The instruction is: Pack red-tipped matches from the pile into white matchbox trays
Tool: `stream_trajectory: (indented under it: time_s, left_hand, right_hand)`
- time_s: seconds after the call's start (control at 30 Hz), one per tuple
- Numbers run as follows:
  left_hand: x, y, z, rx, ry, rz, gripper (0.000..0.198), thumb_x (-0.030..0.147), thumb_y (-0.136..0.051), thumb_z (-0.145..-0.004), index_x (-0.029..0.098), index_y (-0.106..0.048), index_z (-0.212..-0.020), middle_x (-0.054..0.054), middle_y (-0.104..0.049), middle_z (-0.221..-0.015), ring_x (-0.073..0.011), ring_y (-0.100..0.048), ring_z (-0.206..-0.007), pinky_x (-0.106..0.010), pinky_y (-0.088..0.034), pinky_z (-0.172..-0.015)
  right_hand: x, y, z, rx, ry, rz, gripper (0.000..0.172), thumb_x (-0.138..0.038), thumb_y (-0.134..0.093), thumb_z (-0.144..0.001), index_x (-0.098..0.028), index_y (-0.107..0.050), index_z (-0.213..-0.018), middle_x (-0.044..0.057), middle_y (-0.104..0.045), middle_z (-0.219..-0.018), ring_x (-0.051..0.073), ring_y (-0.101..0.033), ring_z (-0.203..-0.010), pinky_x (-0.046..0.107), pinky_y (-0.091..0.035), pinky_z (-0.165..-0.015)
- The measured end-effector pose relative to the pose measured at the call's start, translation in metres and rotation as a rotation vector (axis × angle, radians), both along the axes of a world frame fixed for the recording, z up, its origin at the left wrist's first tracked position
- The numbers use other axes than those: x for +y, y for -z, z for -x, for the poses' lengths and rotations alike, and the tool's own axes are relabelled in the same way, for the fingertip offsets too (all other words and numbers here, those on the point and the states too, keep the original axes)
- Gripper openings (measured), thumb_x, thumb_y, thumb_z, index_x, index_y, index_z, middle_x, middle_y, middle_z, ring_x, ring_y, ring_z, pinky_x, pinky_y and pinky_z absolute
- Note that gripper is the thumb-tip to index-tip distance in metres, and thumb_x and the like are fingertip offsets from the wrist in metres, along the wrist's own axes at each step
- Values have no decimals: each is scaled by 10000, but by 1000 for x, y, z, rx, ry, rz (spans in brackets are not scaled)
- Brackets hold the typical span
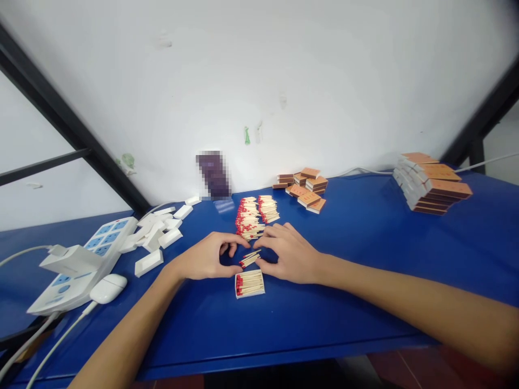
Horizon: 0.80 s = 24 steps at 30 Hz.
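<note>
A small bunch of red-tipped matches (250,259) lies on the blue table between my two hands. My left hand (211,255) curves around its red-head side, thumb and index finger apart, the thumb tip close to the heads. On the other side my right hand (287,253) arches with thumb and index finger parted; its thumb is at the plain ends, though I cannot tell if it presses on them. Just in front sits a white matchbox tray (250,296) filled with matches, heads to the left. Behind my fingers is a larger pile of loose matches (248,216).
Empty white trays (149,263) are heaped at the left beside a power strip (109,237) with a charger (73,261) and a white earphone case (108,288). Orange matchbox covers (310,197) lie by the wall. Wrapped matchbox stacks (430,183) stand far right.
</note>
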State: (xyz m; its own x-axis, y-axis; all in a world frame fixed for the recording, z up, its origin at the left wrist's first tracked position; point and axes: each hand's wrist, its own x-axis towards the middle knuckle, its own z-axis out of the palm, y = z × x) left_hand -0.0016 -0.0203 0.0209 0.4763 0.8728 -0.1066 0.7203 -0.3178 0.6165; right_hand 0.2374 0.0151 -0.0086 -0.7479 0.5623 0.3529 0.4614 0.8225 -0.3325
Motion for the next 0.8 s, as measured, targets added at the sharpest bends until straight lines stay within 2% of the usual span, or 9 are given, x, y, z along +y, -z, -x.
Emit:
stream_trajectory:
  time_s: [0.17, 0.33, 0.57, 0.8]
  left_hand:
    - [0, -1, 2, -5, 2, 19, 481, 372, -750, -754, 236, -639, -1202, 10, -551, -831, -145, -509, -718, -248, -384, -635]
    - [2, -4, 2, -28, -29, 73, 517, 404, -771, -742, 217, -640, -1205, 8, -551, -824, -148, -507, -728, -248, -395, -648]
    - [4, 0, 0, -56, -71, 84, 538, 438, -786, -733, 191, -645, -1190, 23, -523, -781, -120, -453, -663, -233, -369, -616]
    - [4, 1, 1, -58, -60, 78, 524, 473, -771, -751, 199, -644, -1180, 26, -513, -769, -120, -450, -655, -234, -370, -611]
  right_hand:
    - [-2, -1, 1, 3, 63, 4, 203, -269, -574, -868, -180, -725, -971, 49, -653, -969, 188, -563, -906, 352, -314, -798]
    - [-1, -1, 0, 9, 74, 10, 234, -216, -556, -844, -188, -753, -967, 38, -649, -926, 177, -553, -871, 346, -314, -775]
    - [-1, -2, -1, -34, 6, 30, 299, -189, -532, -858, -207, -754, -1058, 52, -640, -943, 190, -558, -909, 346, -315, -787]
    - [1, -3, -2, -35, -67, 43, 235, -247, -534, -926, -220, -745, -1028, 54, -616, -954, 182, -555, -895, 336, -318, -774]
